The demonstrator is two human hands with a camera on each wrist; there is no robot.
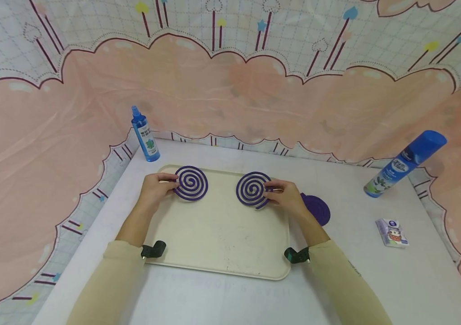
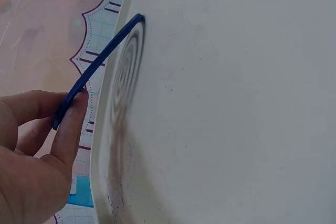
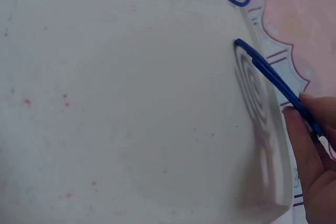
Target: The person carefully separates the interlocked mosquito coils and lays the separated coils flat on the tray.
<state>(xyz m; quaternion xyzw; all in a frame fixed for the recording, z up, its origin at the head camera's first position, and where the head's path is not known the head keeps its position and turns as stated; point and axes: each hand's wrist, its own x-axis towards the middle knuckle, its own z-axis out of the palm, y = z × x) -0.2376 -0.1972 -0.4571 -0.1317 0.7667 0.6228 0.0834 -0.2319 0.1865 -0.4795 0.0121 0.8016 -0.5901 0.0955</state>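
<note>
Between thumb and fingers my left hand (image 1: 155, 188) pinches the outer edge of a dark blue mosquito coil (image 1: 191, 183). In the left wrist view that coil (image 2: 100, 65) shows edge-on, tilted, casting a spiral shadow on the tray. My right hand (image 1: 286, 195) pinches a second mosquito coil (image 1: 252, 189) by its right edge. The right wrist view has this coil (image 3: 278, 80) slanting over the tray, its far edge close to the surface. Both coils are over the back part of a cream tray (image 1: 218, 239), left and right of each other.
A dark purple coil-shaped disc (image 1: 318, 210) lies right of the tray, partly behind my right wrist. At back left stands a blue spray bottle (image 1: 146, 135). A blue aerosol can (image 1: 402, 164) stands at the right, with a small printed box (image 1: 392, 233) nearer on the white table (image 1: 336, 280).
</note>
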